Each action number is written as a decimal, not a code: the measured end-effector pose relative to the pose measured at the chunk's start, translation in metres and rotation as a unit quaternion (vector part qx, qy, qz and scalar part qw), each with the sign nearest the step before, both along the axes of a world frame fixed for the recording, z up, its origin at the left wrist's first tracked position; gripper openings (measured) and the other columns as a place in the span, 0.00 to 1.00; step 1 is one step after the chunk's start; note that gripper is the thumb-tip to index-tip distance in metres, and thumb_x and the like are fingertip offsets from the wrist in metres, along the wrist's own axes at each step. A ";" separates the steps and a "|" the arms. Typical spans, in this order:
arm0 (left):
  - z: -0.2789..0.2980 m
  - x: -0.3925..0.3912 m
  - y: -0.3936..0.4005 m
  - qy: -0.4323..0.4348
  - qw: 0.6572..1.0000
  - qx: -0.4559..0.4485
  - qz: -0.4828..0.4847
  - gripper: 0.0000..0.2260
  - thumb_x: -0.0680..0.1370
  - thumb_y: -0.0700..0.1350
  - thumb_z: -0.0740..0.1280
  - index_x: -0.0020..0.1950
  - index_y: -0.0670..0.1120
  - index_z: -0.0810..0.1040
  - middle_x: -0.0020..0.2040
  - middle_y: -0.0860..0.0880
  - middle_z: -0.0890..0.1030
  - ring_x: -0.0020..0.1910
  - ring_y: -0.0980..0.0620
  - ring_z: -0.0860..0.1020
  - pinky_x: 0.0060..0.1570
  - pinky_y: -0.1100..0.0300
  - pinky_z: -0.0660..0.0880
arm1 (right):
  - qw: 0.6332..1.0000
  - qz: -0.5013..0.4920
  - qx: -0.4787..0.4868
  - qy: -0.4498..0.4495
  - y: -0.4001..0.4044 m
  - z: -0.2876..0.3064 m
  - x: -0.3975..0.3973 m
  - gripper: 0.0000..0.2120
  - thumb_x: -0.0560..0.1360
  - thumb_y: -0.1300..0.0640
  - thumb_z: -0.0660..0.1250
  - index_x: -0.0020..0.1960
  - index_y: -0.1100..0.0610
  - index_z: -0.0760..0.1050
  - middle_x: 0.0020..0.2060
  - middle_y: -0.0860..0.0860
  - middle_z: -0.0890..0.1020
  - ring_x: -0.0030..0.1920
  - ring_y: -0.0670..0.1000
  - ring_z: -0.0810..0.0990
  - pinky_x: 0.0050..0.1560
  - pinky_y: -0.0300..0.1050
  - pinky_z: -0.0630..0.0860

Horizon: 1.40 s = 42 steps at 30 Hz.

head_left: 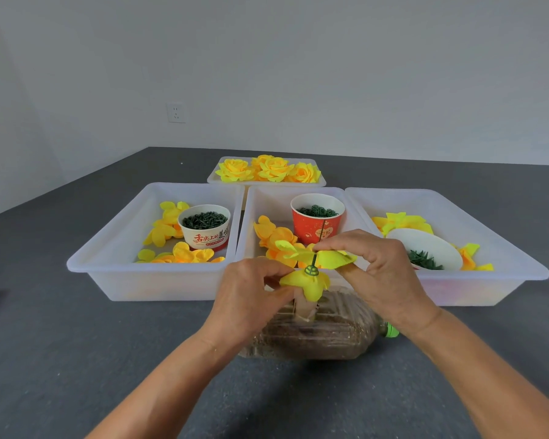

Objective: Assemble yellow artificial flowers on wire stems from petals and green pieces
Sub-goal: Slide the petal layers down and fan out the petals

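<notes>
Head view: right hand (pixel 374 267) pinches petal layer (pixel 322 255) on upright wire (pixel 318 240), directly above left hand (pixel 251 296)-pinched lower layer (pixel 308 282).

**Two hands thread yellow petals onto a wire stem**

The left hand (pixel 251 299) pinches a yellow petal cup (pixel 305 282) topped by a green piece (pixel 311 270) on an upright wire stem (pixel 318 240). The right hand (pixel 381 267) holds a second petal layer (pixel 324 255) higher on the wire. Behind, white trays (pixel 108 264) sit on the grey worktop (pixel 76 359).
</notes>
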<state>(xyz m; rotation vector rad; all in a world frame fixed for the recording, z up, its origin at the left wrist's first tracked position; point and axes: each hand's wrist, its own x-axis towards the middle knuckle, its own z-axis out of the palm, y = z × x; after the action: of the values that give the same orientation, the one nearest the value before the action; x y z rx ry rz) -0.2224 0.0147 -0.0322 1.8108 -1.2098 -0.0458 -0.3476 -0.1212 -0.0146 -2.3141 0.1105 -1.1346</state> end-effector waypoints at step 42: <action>-0.006 0.000 0.000 -0.018 1.000 -0.014 0.015 0.07 0.69 0.45 0.75 0.46 0.47 0.84 0.39 0.55 0.82 0.37 0.63 0.78 0.42 0.73 0.72 | 0.969 -0.060 -0.237 -0.021 0.002 -0.024 0.006 0.10 0.67 0.72 0.67 0.46 0.66 0.82 0.41 0.58 0.83 0.40 0.58 0.81 0.37 0.52 0.78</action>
<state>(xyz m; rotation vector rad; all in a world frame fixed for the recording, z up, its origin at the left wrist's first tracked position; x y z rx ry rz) -0.2228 0.0148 -0.0379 1.8119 -1.2019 0.0215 -0.3421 -0.1187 -0.0388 -2.7271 -0.0458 -1.3913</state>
